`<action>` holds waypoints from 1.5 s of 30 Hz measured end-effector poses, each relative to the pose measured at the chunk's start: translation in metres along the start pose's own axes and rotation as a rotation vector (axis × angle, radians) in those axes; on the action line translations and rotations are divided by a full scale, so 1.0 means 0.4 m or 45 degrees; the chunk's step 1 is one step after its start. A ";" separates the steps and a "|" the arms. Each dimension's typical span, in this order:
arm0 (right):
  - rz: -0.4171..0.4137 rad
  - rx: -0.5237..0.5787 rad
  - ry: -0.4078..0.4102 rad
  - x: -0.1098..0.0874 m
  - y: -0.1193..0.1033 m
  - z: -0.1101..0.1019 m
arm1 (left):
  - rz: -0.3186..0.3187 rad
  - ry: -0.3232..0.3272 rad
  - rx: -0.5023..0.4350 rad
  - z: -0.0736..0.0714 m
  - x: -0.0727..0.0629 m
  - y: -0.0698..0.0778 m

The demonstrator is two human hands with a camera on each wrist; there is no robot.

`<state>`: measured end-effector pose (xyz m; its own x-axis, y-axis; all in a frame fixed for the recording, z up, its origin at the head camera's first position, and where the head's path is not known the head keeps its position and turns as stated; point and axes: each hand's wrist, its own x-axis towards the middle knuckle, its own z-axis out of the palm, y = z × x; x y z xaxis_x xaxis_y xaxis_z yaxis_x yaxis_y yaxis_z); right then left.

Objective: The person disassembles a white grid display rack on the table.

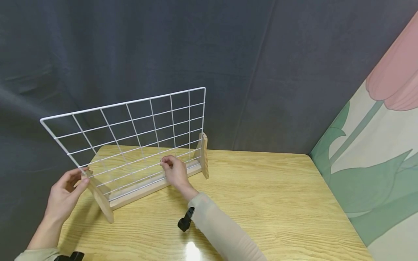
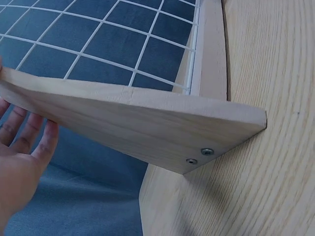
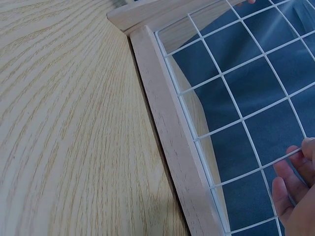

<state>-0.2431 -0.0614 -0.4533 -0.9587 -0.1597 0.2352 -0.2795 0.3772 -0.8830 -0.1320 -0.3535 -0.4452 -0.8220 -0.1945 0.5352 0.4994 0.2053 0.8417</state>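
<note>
A white wire grid panel (image 1: 141,131) stands tilted in a wooden stand, its lower edge along the wooden base bar (image 1: 143,191). My left hand (image 1: 64,197) holds the upper end of the stand's left side board (image 1: 101,202), thumb in front and fingers behind. In the left wrist view, the fingers (image 2: 45,140) lie against that board's outer face, which bears two screws (image 2: 199,156). My right hand (image 1: 176,173) pinches a wire in the grid's lower middle. Thumb and fingertips (image 3: 280,189) meet around this wire in the right wrist view.
The stand rests on the left part of a wood-grain table (image 1: 267,192). Behind the table hangs a dark curtain (image 1: 235,72). A wall covering with a tulip print (image 1: 375,156) rises along the right edge. The right side board (image 1: 204,156) stands at the base bar's far end.
</note>
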 end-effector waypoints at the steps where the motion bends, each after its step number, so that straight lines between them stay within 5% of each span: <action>1: -0.001 -0.002 -0.002 0.000 0.001 -0.001 | 0.010 -0.007 -0.039 0.001 0.001 0.000; 15: -0.017 -0.018 -0.020 0.002 0.014 -0.006 | 0.130 -0.158 -0.294 -0.004 -0.010 -0.002; 24: -0.043 -0.014 -0.034 -0.002 0.013 -0.017 | 0.213 -0.342 -0.532 -0.012 -0.016 -0.024; 36: -0.024 -0.008 -0.060 -0.006 0.017 -0.024 | 0.239 -0.391 -0.486 -0.001 -0.029 -0.005; 40: -0.033 0.017 -0.063 -0.009 0.015 -0.027 | 0.274 -0.436 -0.631 0.002 -0.026 -0.013; 45: -0.054 0.026 -0.079 -0.013 0.015 -0.030 | 0.280 -0.436 -0.664 0.001 -0.031 -0.022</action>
<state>-0.2406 -0.0475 -0.4550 -0.9408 -0.2318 0.2474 -0.3180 0.3506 -0.8809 -0.1261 -0.3526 -0.4593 -0.6832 0.1329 0.7180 0.6618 -0.3029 0.6858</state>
